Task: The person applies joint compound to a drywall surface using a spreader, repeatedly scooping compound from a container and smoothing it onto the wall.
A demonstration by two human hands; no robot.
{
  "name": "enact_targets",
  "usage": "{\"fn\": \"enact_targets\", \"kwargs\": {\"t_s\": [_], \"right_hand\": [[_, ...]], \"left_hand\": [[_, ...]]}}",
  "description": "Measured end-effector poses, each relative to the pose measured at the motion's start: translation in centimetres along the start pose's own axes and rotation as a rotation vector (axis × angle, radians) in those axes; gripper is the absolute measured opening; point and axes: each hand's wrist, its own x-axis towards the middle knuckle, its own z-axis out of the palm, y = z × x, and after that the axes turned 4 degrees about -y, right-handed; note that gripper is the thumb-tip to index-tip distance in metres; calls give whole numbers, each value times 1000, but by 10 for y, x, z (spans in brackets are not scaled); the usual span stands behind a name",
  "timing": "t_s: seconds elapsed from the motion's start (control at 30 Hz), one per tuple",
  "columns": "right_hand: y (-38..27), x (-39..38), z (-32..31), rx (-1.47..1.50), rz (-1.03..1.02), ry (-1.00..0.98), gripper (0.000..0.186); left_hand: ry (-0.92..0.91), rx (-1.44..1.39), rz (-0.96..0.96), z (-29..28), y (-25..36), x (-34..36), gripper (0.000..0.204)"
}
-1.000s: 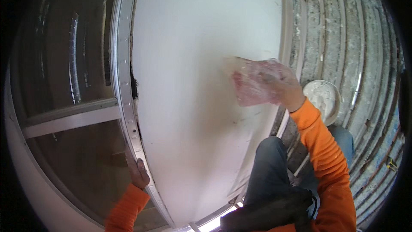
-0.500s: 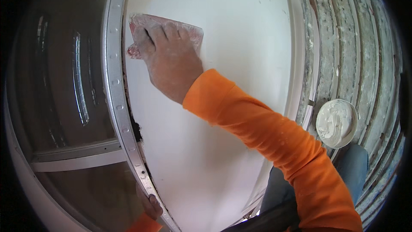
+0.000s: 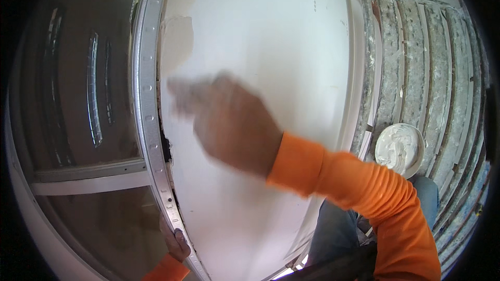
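My right hand [image 3: 237, 125], smeared by motion, is over a white panel [image 3: 281, 47], left of its middle. Its fingers are bent round a reddish putty spreader [image 3: 179, 93], which shows only as a blur near the panel's left edge. Above it, a beige patch of filler [image 3: 178, 36] lies on the panel along that edge. At lower left my left hand [image 3: 177, 242] grips a perforated metal strip [image 3: 148, 93] that borders the panel. The thumb lies on the strip's face; the other fingers are mostly hidden behind it.
A round tub [image 3: 421, 151] of white putty [image 3: 397, 148] stands at right on paint-spattered slats [image 3: 411, 62], close to my knee [image 3: 428, 195]. Left of the strip is a dark glazed frame [image 3: 94, 182]. A dark, ragged gap [image 3: 166, 148] runs between strip and panel.
My right hand has moved down and slightly right, off the upper left of the panel, uncovering the beige patch. My left hand keeps its hold on the strip. The view has shifted slightly.
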Motion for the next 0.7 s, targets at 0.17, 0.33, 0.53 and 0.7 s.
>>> {"fn": "enact_targets", "kwargs": {"t_s": [0.17,0.33,0.53,0.7], "right_hand": [[43,87,-41,10,372,-50,43],[6,122,-3,-307,240,-263,41],[-29,165,-24,-383,114,-425,18],[19,149,-59,-488,-221,-389,15]], "left_hand": [[-22,10,39,-2,3,0,78],[-19,48,58,-1,-2,-5,74],[-8,70,-27,15,-31,-23,72],[1,70,-70,19,-70,-48,70]]}}
